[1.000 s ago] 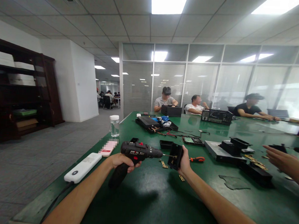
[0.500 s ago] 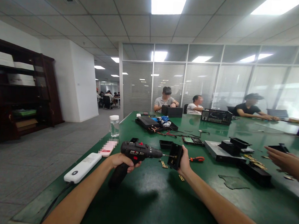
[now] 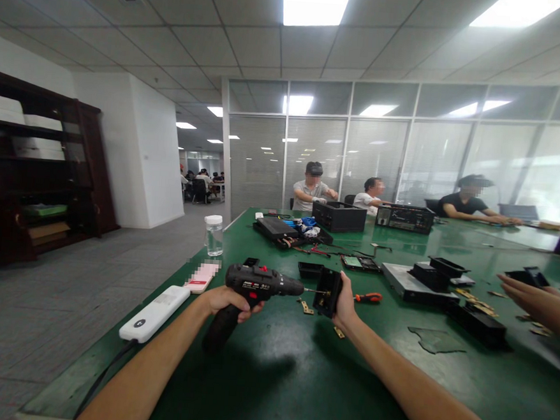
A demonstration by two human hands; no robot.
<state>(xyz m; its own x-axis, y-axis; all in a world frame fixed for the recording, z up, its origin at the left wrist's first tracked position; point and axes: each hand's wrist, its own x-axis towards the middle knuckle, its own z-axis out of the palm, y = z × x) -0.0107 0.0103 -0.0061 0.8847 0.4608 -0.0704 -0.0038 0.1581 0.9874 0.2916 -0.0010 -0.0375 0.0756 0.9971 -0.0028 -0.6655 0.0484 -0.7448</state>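
My left hand (image 3: 234,303) is wrapped around the grip of a black cordless drill (image 3: 251,281), which points to the right. Its thin bit (image 3: 311,291) reaches into a small black plastic housing (image 3: 326,291). My right hand (image 3: 345,303) clasps that housing by its right side and tilts its open face toward the drill. Inside the housing something brass-coloured shows by the bit's tip. Behind it on the green table lie a similar black tray (image 3: 310,270) and an orange-handled screwdriver (image 3: 368,297). Small brass plates (image 3: 307,308) lie just below the bit.
A white power strip (image 3: 155,313), a pink phone-like item (image 3: 204,275) and a clear jar (image 3: 214,236) line the left edge. To the right are a silver metal box (image 3: 409,286), black housings (image 3: 478,323) and a co-worker's hands (image 3: 540,298). Other people sit across the table.
My hands, the drill and the housing have barely moved. Across the table, a co-worker's black case has shifted right and turned. The hands at the right have also moved slightly.
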